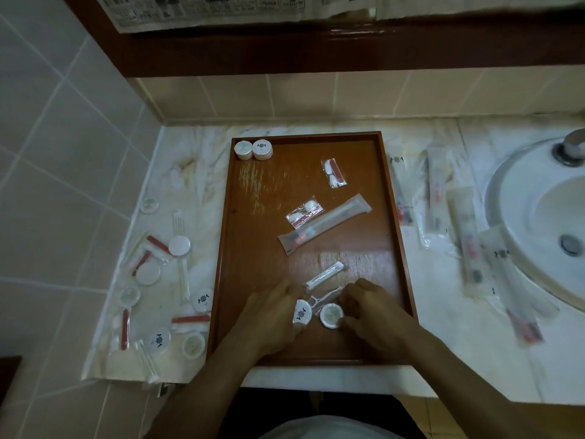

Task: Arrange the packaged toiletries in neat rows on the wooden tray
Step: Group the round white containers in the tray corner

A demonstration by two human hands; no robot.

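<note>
Motion blur smears both hands at the near end of the glossy wooden tray (253,172). The left hand (272,315) grips a round white soap packet (302,313); the right hand (373,312), fingers curled, pinches another round packet (330,315). A long clear toothbrush sleeve (326,223) lies diagonally mid-tray.

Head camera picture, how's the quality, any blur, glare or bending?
Head view: dim and soft; both hands, left and right, are motion-blurred; a pale sheen lies on the wooden tray; wide-angle bending curves the tile lines at the edges.
</note>
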